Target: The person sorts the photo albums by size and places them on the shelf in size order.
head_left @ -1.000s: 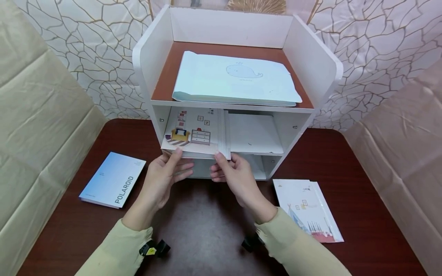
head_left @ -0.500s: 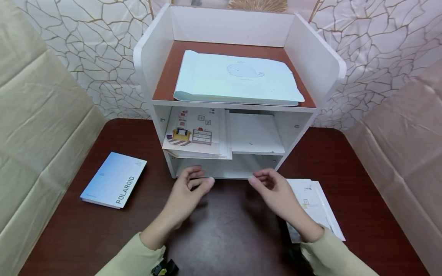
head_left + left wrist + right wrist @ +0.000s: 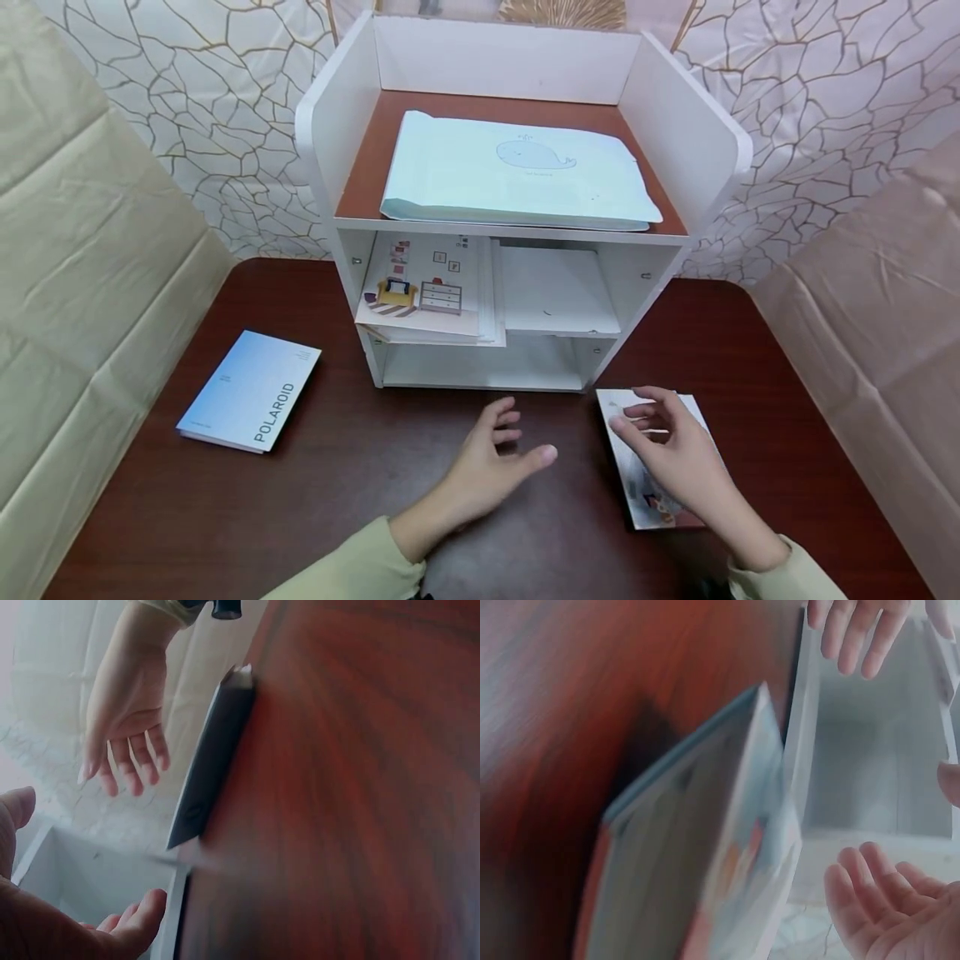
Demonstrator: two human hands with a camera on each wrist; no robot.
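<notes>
Over the bare table my left hand [image 3: 480, 475] holds nothing, its thumb spread away from loosely bent fingers. My right hand [image 3: 682, 454] hovers above a thick white illustrated book [image 3: 618, 429] lying on the table's right side, and covers part of its cover. In the right wrist view that book [image 3: 667, 855] shows its page edges, with the right hand [image 3: 900, 907] apart from it and its fingers loosely bent. The left wrist view has the book [image 3: 214, 750] edge-on beyond the left hand [image 3: 52, 922]. A book with a furniture picture [image 3: 420, 287] lies on the middle shelf's left half.
A white shelf unit [image 3: 525, 237] stands at the back of the dark red table [image 3: 360, 500]. On its top lies a large pale book with a whale drawing [image 3: 487, 175]. White books [image 3: 555, 292] fill the middle shelf's right half. A blue POLAROID book [image 3: 240, 392] lies at left.
Both hands have let go of the furniture-picture book's front edge and moved right and toward me. The right hand is now over the book on the right; the shelved book stays put.
</notes>
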